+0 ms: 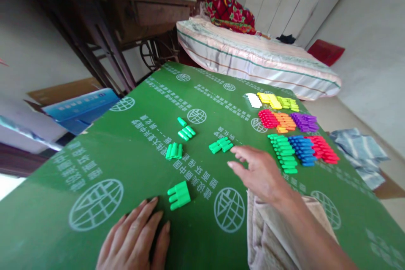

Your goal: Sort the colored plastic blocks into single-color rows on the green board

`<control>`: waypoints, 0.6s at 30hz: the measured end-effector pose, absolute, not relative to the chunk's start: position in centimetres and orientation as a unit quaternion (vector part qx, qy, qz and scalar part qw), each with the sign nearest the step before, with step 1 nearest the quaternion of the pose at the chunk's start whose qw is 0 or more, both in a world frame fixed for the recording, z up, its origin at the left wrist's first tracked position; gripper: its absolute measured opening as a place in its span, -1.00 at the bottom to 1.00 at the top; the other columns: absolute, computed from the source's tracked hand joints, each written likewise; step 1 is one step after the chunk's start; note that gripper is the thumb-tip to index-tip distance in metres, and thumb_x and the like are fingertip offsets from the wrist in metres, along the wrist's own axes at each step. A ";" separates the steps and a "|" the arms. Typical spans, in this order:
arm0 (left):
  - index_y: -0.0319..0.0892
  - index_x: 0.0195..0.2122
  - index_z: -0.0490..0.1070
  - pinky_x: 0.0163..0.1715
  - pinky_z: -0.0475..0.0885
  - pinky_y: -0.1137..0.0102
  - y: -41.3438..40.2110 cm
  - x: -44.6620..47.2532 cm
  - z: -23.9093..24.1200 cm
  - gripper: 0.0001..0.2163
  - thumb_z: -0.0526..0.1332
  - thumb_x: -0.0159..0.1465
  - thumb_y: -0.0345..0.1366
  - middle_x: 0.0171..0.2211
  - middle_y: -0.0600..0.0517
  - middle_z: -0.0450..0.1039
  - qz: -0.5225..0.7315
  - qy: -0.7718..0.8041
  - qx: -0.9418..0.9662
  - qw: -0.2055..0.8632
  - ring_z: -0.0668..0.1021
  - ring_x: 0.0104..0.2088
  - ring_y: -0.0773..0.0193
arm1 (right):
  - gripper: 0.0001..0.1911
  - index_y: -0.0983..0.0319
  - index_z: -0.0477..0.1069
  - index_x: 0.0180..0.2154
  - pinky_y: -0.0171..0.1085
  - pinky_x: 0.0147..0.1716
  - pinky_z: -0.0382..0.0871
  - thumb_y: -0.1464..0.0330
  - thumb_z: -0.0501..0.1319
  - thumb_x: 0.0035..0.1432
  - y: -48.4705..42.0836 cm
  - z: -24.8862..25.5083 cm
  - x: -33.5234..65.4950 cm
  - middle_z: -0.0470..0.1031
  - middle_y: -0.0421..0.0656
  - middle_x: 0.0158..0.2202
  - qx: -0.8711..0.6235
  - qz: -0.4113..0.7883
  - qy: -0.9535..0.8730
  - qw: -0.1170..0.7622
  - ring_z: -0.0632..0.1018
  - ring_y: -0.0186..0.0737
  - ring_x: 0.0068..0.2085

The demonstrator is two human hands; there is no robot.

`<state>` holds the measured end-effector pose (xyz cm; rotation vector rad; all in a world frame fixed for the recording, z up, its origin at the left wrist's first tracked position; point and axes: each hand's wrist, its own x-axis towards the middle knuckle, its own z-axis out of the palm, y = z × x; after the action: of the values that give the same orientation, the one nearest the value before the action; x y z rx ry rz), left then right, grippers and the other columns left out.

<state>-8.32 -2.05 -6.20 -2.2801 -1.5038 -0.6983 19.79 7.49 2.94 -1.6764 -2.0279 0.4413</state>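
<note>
Right hand (255,171) loosely open beside green pieces (220,145); left hand (136,236) open, palm down. Counter (202,244) print: globe logos (229,210), Chinese characters (207,194), "中国" legible.

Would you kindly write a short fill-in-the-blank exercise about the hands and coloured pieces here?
At the near side of the glossy green tabletop, the bare left hand is palm ____.
The slim plastic pieces closest to the bare right hand are coloured ____.
In the nearest right-side row, slim blue plastic pieces lie between a green group and a ____ group.
In the farthest right-side row, slim yellow plastic pieces lie between a yellow-green group and a ____ group.
Missing words: down; green; red; white.
</note>
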 end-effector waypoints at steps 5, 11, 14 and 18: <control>-0.28 -0.07 0.41 0.10 0.31 0.13 -2.2 -7.6 -5.5 -0.74 0.21 0.26 -0.27 0.03 -0.17 0.46 -0.270 -0.530 -0.786 0.170 0.47 0.04 0.02 | -0.79 0.18 0.50 -0.13 -0.18 -0.15 0.40 0.34 0.15 0.24 6.2 2.9 15.1 0.57 -0.12 -0.19 -0.538 0.190 -0.816 0.095 0.56 -0.13 -0.13; -0.29 -0.08 0.41 0.11 0.31 0.14 -2.7 -7.0 -5.0 -0.76 0.25 0.23 -0.36 0.04 -0.17 0.45 -0.277 -0.537 -0.778 0.174 0.46 0.07 0.04 | -0.76 0.18 0.49 -0.08 -0.19 -0.11 0.39 0.35 0.16 0.23 6.9 2.0 15.5 0.56 -0.10 -0.09 -0.548 0.172 -0.813 0.096 0.56 -0.13 -0.10; -0.29 -0.08 0.40 0.11 0.32 0.13 -3.0 -6.9 -5.0 -0.75 0.26 0.21 -0.39 0.04 -0.18 0.45 -0.276 -0.543 -0.775 0.169 0.45 0.09 0.04 | -0.73 0.17 0.49 -0.05 -0.21 -0.13 0.40 0.34 0.17 0.23 8.2 1.4 16.6 0.57 -0.11 -0.08 -0.570 0.152 -0.799 0.114 0.57 -0.16 -0.13; -0.29 -0.09 0.41 0.10 0.33 0.14 -3.1 -6.7 -5.0 -0.77 0.26 0.21 -0.41 0.03 -0.18 0.46 -0.291 -0.544 -0.767 0.174 0.45 0.08 0.04 | -0.73 0.15 0.49 -0.06 -0.22 -0.20 0.41 0.38 0.17 0.21 10.2 1.1 17.8 0.57 -0.13 -0.07 -0.612 0.105 -0.776 0.111 0.58 -0.16 -0.17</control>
<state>-6.74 -3.09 -4.98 -2.1756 -1.5431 -0.8262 17.82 10.21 1.14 -1.7965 -2.2799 0.3085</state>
